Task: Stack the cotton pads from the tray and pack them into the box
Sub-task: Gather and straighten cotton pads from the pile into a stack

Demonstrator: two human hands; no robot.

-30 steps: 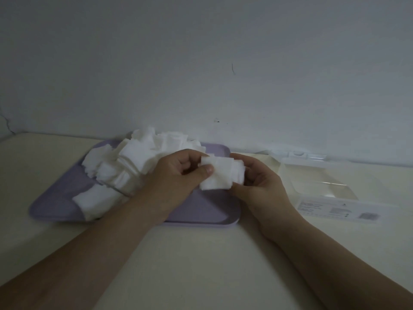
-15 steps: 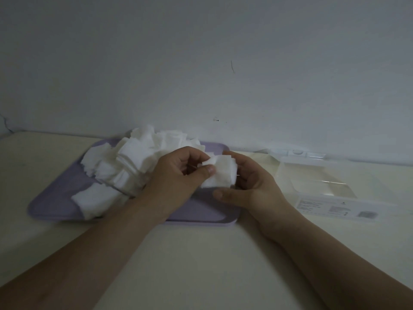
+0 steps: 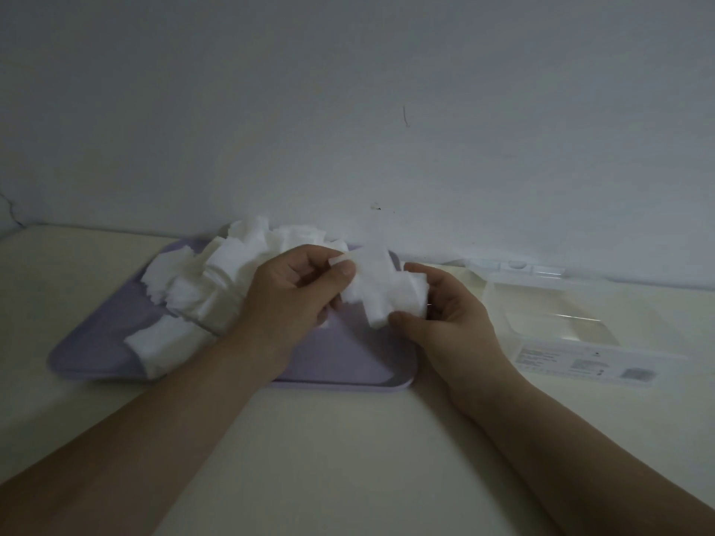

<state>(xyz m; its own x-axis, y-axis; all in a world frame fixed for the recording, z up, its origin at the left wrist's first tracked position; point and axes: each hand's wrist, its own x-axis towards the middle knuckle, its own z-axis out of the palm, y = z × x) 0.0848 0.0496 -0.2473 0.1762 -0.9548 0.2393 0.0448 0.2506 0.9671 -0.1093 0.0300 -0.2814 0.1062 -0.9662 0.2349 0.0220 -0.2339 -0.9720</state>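
A small uneven stack of white cotton pads (image 3: 381,294) is held above the right part of the lilac tray (image 3: 348,365). My left hand (image 3: 298,299) pinches its left edge between thumb and fingers. My right hand (image 3: 449,319) grips its right and lower side, thumb at the bottom corner. A loose heap of white cotton pads (image 3: 216,284) lies on the tray's left and back part, partly hidden by my left forearm. The clear plastic box (image 3: 572,326) stands open to the right of the tray.
The box's clear lid (image 3: 514,268) lies back against the grey wall. A label (image 3: 588,367) is on the box's front wall. The cream table (image 3: 348,458) stretches toward me in front of the tray.
The stack has been turned and lifted a little between both hands, with its pads now splayed. My right thumb has shifted to its lower corner.
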